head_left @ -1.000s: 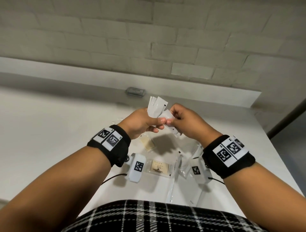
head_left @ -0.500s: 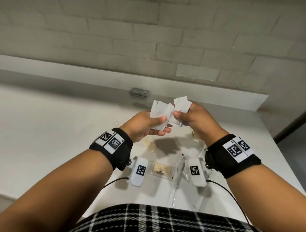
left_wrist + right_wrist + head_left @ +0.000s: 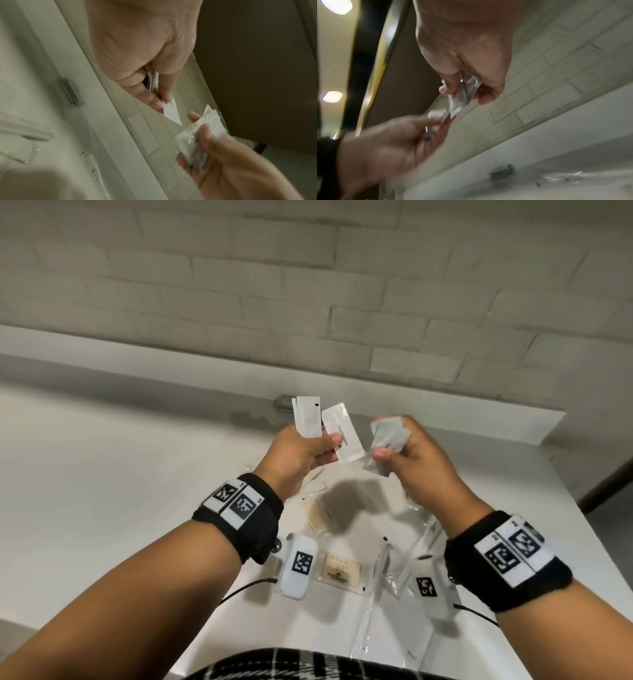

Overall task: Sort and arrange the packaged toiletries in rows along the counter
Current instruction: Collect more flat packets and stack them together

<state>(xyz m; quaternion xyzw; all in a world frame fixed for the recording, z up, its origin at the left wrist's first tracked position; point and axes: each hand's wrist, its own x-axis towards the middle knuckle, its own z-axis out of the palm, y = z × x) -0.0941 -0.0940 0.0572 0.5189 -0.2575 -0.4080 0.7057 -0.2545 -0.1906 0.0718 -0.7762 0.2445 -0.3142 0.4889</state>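
My left hand (image 3: 308,450) is raised above the white counter (image 3: 102,491) and pinches a fan of white toothpaste sachets (image 3: 342,436) between thumb and fingers; the sachets (image 3: 171,113) stick out past the fingertips in the left wrist view. Just to its right my right hand (image 3: 407,457) grips a clear plastic packet (image 3: 388,436), blurred in the head view. The same packet (image 3: 464,92) shows crumpled between thumb and fingers in the right wrist view. The two hands are a little apart.
On the counter under my hands lie a beige soap bar in wrap (image 3: 317,513), a boxed soap (image 3: 342,571) and long clear packets (image 3: 373,604). A small grey object (image 3: 284,402) sits at the back ledge below the tiled wall. The counter's right edge runs near my right wrist.
The hands have drawn apart: the right hand pulled a clear packet away to the right, and the left keeps the white sachets, now fanned higher.
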